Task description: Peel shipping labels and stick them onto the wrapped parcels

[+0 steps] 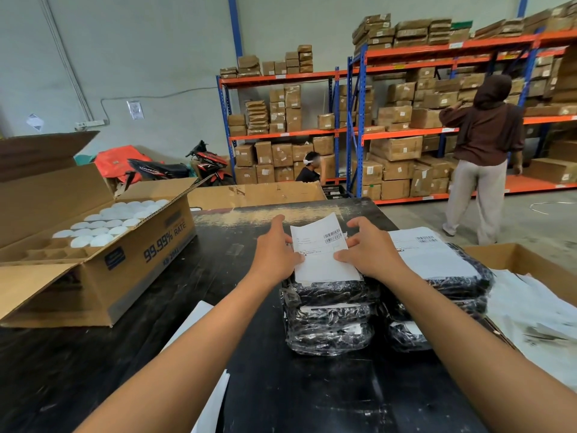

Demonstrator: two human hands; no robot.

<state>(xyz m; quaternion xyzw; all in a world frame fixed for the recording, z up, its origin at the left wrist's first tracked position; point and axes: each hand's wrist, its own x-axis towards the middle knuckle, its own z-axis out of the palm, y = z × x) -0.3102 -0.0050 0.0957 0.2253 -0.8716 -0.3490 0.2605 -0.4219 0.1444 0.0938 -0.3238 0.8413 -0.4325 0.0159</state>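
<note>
Shipping label [323, 248] flat atop left stack of black-wrapped parcels [327, 317] on black table [218, 276]. Left hand [274, 250] pressing label's left edge, right hand [370, 251] its right edge; fingers spread, clasping nothing. Second labelled stack [437, 276] just beside, right.

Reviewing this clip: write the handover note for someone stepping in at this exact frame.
Left hand and right hand: both press the white barcoded shipping label from either side onto the top black plastic-wrapped parcel of the near stack.
Done: the right-hand stack of black wrapped parcels has a label on top.
Left: smooth this label flat; loose white sheets lie in the cardboard box at right.
</note>
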